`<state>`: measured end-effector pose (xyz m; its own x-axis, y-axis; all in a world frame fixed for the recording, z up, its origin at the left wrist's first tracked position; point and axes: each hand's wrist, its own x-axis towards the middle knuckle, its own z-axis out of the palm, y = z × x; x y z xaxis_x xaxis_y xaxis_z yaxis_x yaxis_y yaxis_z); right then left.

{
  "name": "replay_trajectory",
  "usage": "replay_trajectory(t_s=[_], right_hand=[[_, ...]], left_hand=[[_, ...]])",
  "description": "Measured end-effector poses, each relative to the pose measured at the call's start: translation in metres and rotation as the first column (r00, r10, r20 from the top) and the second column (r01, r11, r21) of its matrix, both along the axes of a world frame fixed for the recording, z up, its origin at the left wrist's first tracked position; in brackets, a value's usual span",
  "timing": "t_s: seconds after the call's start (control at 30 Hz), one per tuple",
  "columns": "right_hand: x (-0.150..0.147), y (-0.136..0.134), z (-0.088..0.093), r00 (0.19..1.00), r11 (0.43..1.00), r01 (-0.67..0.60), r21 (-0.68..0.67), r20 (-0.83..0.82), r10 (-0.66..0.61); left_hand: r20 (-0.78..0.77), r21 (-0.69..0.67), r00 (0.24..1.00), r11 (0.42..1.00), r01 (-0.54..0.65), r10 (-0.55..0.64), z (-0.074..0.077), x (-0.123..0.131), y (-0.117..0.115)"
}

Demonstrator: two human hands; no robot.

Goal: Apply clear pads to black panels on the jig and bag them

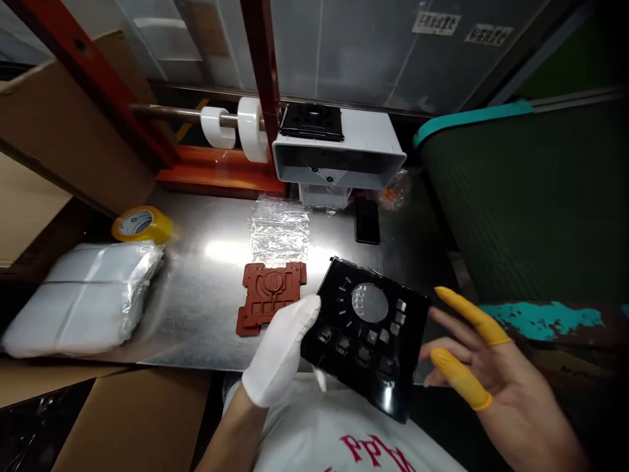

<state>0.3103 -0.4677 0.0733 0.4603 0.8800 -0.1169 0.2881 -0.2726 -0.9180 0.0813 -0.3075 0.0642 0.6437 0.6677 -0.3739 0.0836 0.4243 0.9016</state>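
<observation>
A black plastic panel point(354, 331) with a round opening, small square holes and slots is tilted above the table's front edge. My left hand point(282, 354), in a white glove, grips its left edge, thumb on top. At the right edge is my right hand point(484, 364), with yellow finger cots on thumb and index finger. Those two are spread apart and off the panel. Its other fingers reach to the panel's edge; whether they touch it I cannot tell. A reddish-brown moulded block point(270, 292) lies left of the panel, with clear plastic film point(280, 229) behind it.
Stacked plastic bags point(83, 295) and yellow tape point(140, 224) lie left. Behind stand white rolls point(251, 128) on a rod and a grey bin point(363, 131) with another black panel point(312, 122) on top. A phone point(367, 221) lies nearby; a dark green conveyor belt point(531, 196) borders the right.
</observation>
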Motion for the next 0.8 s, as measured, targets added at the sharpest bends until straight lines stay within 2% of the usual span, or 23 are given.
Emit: replay_trajectory(t_s=[0.13, 0.23, 0.37, 0.5, 0.6, 0.7, 0.8], right_hand=[[-0.019, 0.020, -0.013, 0.973, 0.996, 0.077, -0.038, -0.216, -0.084], [-0.022, 0.027, -0.019, 0.942, 0.996, 0.057, -0.065, -0.327, -0.076], [-0.022, 0.030, -0.018, 0.905, 0.994, 0.076, -0.078, -0.412, -0.101], [-0.020, 0.028, -0.019, 0.869, 0.992, 0.106, -0.066, -0.480, -0.125], [-0.023, 0.023, -0.029, 0.816, 0.992, 0.102, -0.069, -0.565, -0.123], [-0.027, 0.016, -0.043, 0.801, 0.986, 0.132, -0.099, -0.576, -0.165], [-0.015, 0.010, -0.043, 0.849, 0.982, 0.117, -0.148, -0.498, -0.177]], left_hand=[[0.029, -0.152, 1.000, 0.988, 0.005, -0.001, -0.004, -0.001, 0.001], [0.022, -0.128, 0.999, 0.991, 0.031, -0.028, -0.003, -0.001, 0.007], [0.000, -0.106, 0.997, 0.992, 0.071, -0.071, -0.005, 0.001, 0.010], [-0.027, -0.166, 0.996, 0.983, 0.075, -0.080, -0.010, 0.007, 0.011], [-0.067, -0.190, 0.993, 0.978, 0.087, -0.101, -0.015, 0.011, 0.012], [-0.174, -0.130, 0.968, 0.979, 0.158, -0.179, -0.017, 0.014, 0.014], [-0.200, 0.073, 0.948, 0.961, 0.266, -0.247, -0.015, 0.035, 0.026]])
